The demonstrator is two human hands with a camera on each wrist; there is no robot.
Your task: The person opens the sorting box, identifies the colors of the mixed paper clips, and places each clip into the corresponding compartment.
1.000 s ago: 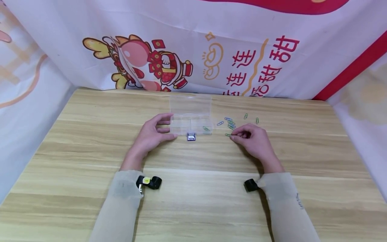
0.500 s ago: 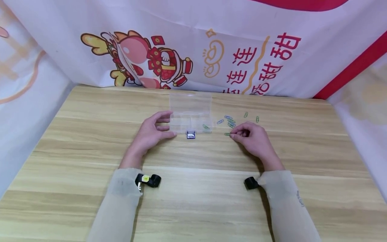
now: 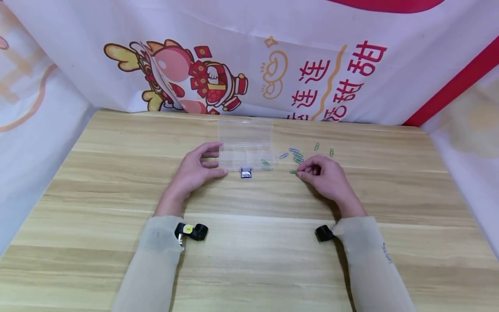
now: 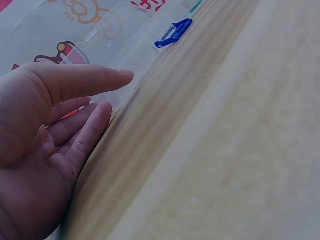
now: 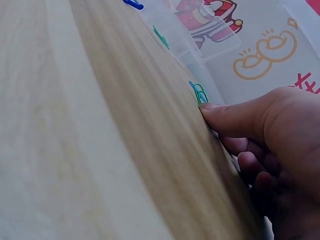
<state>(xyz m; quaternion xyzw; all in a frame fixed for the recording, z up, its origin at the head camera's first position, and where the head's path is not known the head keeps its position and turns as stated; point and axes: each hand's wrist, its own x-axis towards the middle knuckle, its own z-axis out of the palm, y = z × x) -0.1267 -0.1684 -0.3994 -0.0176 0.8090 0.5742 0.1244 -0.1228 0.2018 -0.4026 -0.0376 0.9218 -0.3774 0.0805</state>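
Observation:
In the head view, a clear plastic divided box (image 3: 232, 164) stands with its lid (image 3: 244, 131) raised and a blue latch (image 3: 246, 173) at its front. A green paper clip (image 3: 265, 163) lies in its right part. My left hand (image 3: 192, 169) rests at the box's left end, thumb near the front corner, the other fingers along the side, all fairly straight in the left wrist view. To the right of the box, my right hand (image 3: 324, 177) pinches a green paper clip (image 3: 293, 172) between thumb and finger, low over the table.
Several blue and green paper clips (image 3: 298, 157) lie just beyond my right hand, with two green ones, a nearer-left clip (image 3: 317, 147) and a right-hand clip (image 3: 332, 152), farther right. A printed cloth (image 3: 249, 65) hangs behind the wooden table (image 3: 249, 260).
The head view has tilted slightly, shifting the scene a little upward. Both hands keep their places: the left at the box, the right still pinching the green paper clip.

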